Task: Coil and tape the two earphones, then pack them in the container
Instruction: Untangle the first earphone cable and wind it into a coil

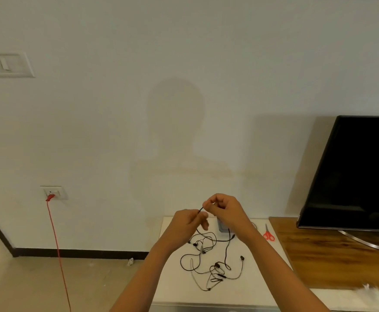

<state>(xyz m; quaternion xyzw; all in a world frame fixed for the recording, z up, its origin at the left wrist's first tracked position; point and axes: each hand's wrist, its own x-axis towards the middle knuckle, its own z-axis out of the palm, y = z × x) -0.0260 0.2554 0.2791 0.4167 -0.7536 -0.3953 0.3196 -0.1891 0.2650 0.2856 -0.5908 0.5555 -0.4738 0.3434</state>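
Two tangled earphones lie on a white table: a black one nearer the wall and a greyish one nearer me. My left hand and my right hand are raised above the table, both pinching one short stretch of the black earphone's cable, which hangs down to the table. A grey container stands behind my right wrist, mostly hidden.
Red-handled scissors lie at the table's far right. A wooden stand with a black TV adjoins on the right. A red cable runs from a wall socket down to the floor at left.
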